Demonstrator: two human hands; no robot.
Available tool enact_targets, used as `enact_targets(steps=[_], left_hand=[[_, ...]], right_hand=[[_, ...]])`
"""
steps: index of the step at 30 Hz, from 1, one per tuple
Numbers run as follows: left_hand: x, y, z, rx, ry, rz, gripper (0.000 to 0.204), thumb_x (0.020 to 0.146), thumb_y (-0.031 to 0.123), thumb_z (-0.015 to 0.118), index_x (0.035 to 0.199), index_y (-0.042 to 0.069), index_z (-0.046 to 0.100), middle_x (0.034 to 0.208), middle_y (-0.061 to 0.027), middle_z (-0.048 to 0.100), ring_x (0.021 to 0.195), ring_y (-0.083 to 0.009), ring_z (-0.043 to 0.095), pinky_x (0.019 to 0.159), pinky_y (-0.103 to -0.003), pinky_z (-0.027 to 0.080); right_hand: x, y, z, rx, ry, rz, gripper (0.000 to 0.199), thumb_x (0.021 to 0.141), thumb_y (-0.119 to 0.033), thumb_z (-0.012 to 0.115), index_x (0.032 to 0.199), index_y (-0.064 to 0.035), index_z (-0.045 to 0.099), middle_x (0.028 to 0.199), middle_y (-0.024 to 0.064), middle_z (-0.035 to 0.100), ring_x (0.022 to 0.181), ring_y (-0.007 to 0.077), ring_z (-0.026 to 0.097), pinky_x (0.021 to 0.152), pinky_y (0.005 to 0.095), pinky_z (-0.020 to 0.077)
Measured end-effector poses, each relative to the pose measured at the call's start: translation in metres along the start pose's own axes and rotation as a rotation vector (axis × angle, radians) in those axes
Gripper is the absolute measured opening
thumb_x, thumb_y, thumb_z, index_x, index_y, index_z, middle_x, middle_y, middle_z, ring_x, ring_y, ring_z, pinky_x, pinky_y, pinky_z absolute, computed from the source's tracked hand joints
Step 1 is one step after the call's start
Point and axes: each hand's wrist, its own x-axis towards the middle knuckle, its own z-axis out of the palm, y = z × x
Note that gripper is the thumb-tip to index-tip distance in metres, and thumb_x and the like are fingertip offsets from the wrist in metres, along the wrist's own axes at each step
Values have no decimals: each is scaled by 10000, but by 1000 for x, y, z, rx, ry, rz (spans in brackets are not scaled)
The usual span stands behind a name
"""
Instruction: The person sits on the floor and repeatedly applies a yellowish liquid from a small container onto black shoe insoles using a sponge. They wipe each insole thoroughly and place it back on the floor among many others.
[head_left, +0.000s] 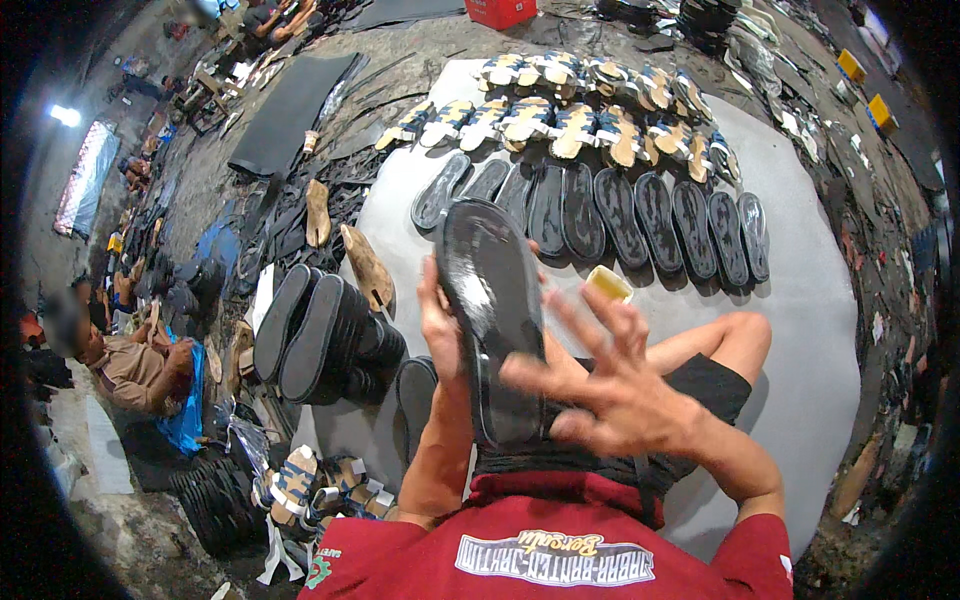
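My left hand grips a black shoe sole by its left edge and holds it upright in front of me, its glossy face toward the camera. My right hand hovers over the sole's lower right part, fingers spread wide and slightly blurred, fingertips at or near the surface. A small yellow container sits just beyond my right hand on the grey mat.
A row of black soles lies across the mat, with patterned sandal uppers behind them. Stacked black soles stand at my left, wooden shoe forms near them. Another person sits at far left.
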Motion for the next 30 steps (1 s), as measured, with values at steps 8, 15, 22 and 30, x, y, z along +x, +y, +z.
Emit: enact_targets(steps=[8,15,22,30], left_hand=[[-33,-57,-63,-501,230,-193,857,1051,657,349,1475,-61,546,1306,-311,676,1056,-447,707,956,-586,594],[-38,-50,-68,-400,226,-148,721,1065,544,455,1429,-64,588,1286,-284,711,1048,-423,744,983,-515,614],[-24,-52,-61,-596,164,-72,613,1110,410,495,1505,-55,548,1441,-320,625,1189,-440,691,1039,-541,573],[-18,-59,-19,-515,200,-188,600,1146,444,451,1440,-59,594,1259,-313,724,1092,-410,758,914,-481,660]], right_hand=[[-54,223,119,-359,-149,659,457,1133,-439,445,1409,-227,740,1794,169,203,1620,426,186,1229,700,211],[-70,242,153,-376,-25,503,451,1120,-450,462,1378,-234,763,1791,144,236,1603,413,224,1238,658,194],[-83,239,141,249,102,879,658,1159,-571,281,1527,-126,598,1693,165,426,1572,391,302,1292,583,107],[-7,76,29,1226,203,362,794,1146,-622,284,1467,9,643,1814,119,163,1590,298,302,1310,527,95]])
